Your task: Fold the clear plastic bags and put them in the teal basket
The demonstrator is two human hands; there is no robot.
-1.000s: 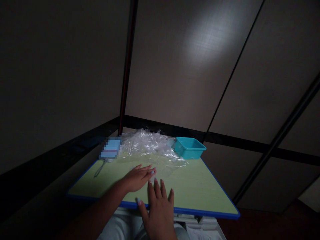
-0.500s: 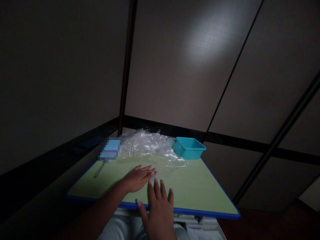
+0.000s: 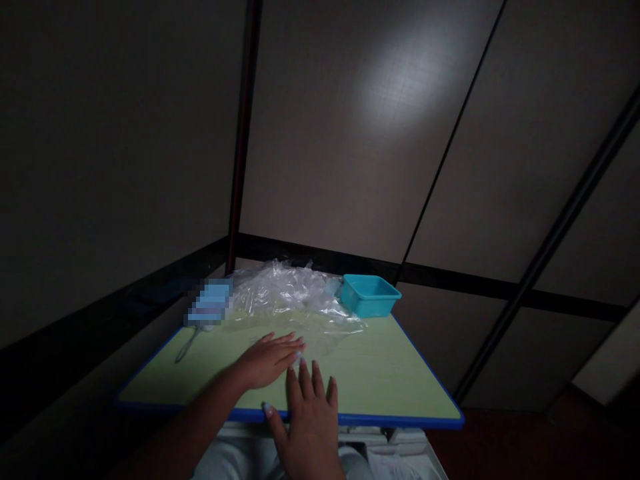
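My left hand (image 3: 270, 360) rests flat over the pale green tabletop (image 3: 385, 373), its fingers stretched toward the right. Closer to me, my right hand (image 3: 311, 417) lies at the blue front edge with fingers spread and pointing away. The left fingertips are just beyond the right ones. Neither hand holds anything. A heap of crumpled clear plastic bags (image 3: 285, 293) lies beyond them, its thin near edge close to my left fingers. To the right of the heap stands a turquoise plastic basket (image 3: 370, 303), whose inside is only partly visible.
A blurred-out light blue object (image 3: 210, 301) with a loop strap (image 3: 185, 348) lies at the table's left edge. Dark panelled walls (image 3: 325, 147) stand behind and to the left. Under the tabletop shows an open white drawer or tray (image 3: 407, 460) with something pale in it.
The view has shifted slightly, so everything sits a little further left in the picture. Both hands keep the same pose on the table.
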